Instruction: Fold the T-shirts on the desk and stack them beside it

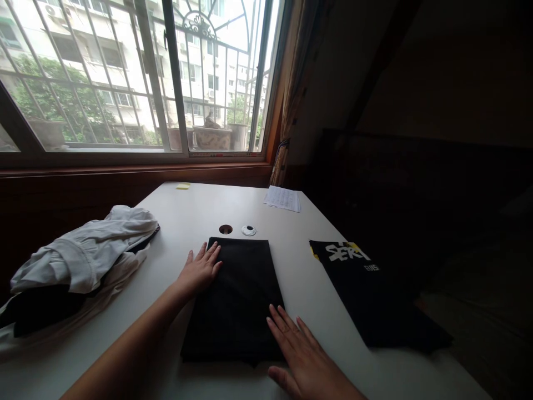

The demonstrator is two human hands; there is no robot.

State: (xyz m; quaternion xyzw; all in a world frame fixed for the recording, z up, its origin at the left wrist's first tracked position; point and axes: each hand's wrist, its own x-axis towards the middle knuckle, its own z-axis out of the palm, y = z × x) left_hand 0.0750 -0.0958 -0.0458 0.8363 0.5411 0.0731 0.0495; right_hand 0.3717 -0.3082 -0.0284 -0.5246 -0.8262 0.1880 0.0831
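A black cloth (239,300), folded into a neat rectangle, lies flat on the white table (166,328) in front of me. My left hand (201,268) rests on its far left edge, fingers spread and pointing away from me. Along the near right edge lies my right hand (297,347), fingers stretched out, the tips touching the cloth and the thumb apart. Neither hand grips anything. What kind of garment the folded cloth is, I cannot tell.
At the left is a loose heap of white and dark clothes (95,244). A folded black garment with white lettering (366,294) lies along the right edge. Farther back are papers (283,198), yellow sticky notes (183,186), a table hole (225,229) and a round grommet cover (249,230).
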